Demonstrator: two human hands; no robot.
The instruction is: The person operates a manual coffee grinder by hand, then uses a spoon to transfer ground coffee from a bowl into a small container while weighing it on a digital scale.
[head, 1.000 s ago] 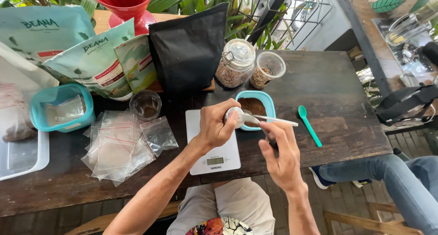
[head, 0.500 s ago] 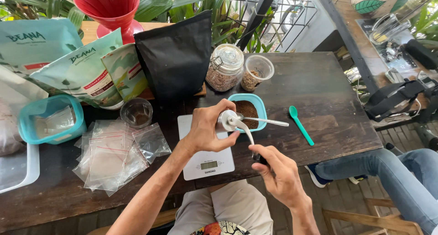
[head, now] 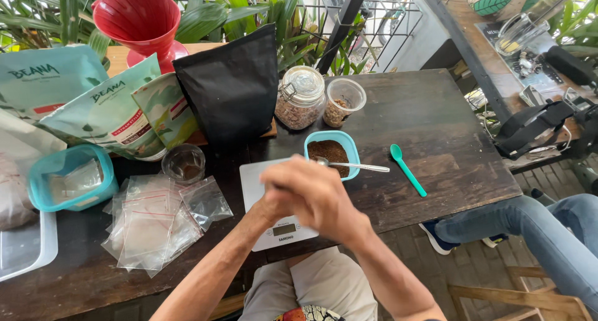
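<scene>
Directly over the white kitchen scale (head: 265,199), the left hand (head: 283,193) and right hand (head: 327,199) are brought together, the right laid over the left, and whatever is pinched between them is hidden from view. Just beyond the hands, a teal container (head: 333,153) of brown grounds is set at the scale's far corner, with a metal spoon (head: 352,166) rested across its rim. A teal spoon (head: 408,170) is laid on the dark wooden table (head: 430,121) to the right, and a heap of small clear zip bags (head: 156,218) is spread to the left.

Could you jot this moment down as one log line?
left hand and right hand: together over scale | metal spoon: resting in teal tub
</scene>
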